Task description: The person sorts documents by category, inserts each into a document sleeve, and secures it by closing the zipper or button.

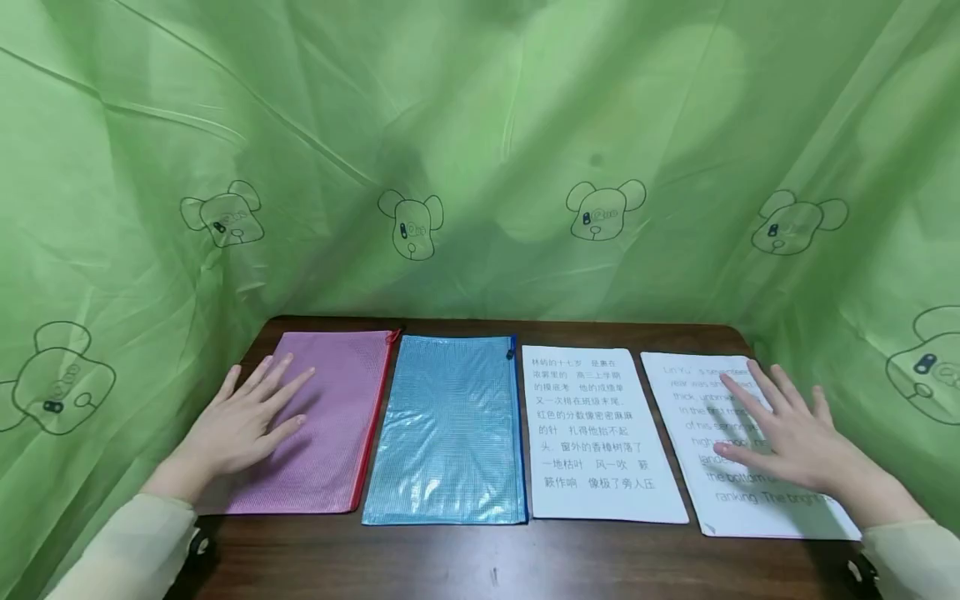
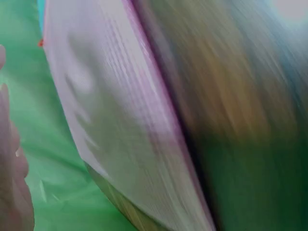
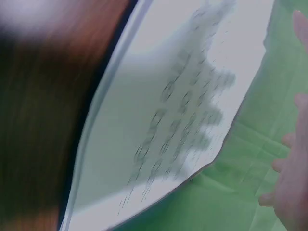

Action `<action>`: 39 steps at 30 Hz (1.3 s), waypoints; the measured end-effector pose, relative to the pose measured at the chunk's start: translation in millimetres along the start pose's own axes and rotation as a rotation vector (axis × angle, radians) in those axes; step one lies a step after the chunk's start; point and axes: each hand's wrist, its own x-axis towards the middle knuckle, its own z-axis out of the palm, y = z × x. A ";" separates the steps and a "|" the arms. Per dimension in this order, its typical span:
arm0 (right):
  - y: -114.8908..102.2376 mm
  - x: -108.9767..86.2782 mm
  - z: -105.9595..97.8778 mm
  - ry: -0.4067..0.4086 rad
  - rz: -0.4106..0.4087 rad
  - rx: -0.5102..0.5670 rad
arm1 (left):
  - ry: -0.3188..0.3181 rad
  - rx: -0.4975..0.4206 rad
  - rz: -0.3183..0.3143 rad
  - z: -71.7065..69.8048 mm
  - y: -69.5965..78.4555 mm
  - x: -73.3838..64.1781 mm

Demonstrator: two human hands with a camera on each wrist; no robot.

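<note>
My left hand point(image 1: 243, 421) hovers with spread, straight fingers over a pink mesh zipper pouch point(image 1: 330, 417) that has a red zip edge; its shadow falls on the pouch. In the left wrist view the pouch point(image 2: 110, 96) is blurred, with the fingers point(image 2: 12, 159) at the left edge. On the far right, my right hand point(image 1: 802, 446) is held with fingers apart above a stack of paper printed in English point(image 1: 738, 500), covering some of the text. The right wrist view shows the hand's shadow on that paper point(image 3: 144, 96). Neither hand holds anything.
Between the hands lie a blue mesh zipper pouch point(image 1: 453, 433) and a sheet stack printed in Chinese point(image 1: 592, 433), side by side. All rest on a dark brown wooden table point(image 1: 420, 558). A green curtain point(image 1: 480, 125) with bear-head drawings surrounds the table's back and sides.
</note>
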 end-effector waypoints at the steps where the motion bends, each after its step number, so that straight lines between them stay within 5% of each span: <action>1: -1.9 2.2 0.3 -0.001 0.007 0.013 | -0.002 -0.010 -0.004 0.0 3.9 3.2; 7: -23.2 14.2 3.8 -0.038 0.076 0.107 | -0.044 -0.083 -0.041 -0.6 39.9 29.4; 12: -47.1 26.5 4.6 -0.083 0.110 0.213 | -0.013 -0.185 -0.060 2.9 85.4 64.4; 19: -75.2 50.6 5.5 -0.058 0.140 0.409 | 0.072 -0.453 -0.092 5.8 185.6 122.4; 24: -95.5 59.7 10.3 -0.095 0.227 0.498 | 0.049 -0.655 -0.202 18.9 259.2 149.1; 28: -105.6 64.4 18.2 -0.092 0.269 0.513 | -0.007 -0.779 -0.244 27.4 301.8 161.9; 33: -113.3 67.3 24.3 -0.093 0.319 0.511 | -0.039 -0.826 -0.241 32.0 331.1 168.7; 39: -114.3 72.5 27.8 -0.105 0.366 0.491 | -0.012 -0.771 -0.241 40.2 341.2 171.1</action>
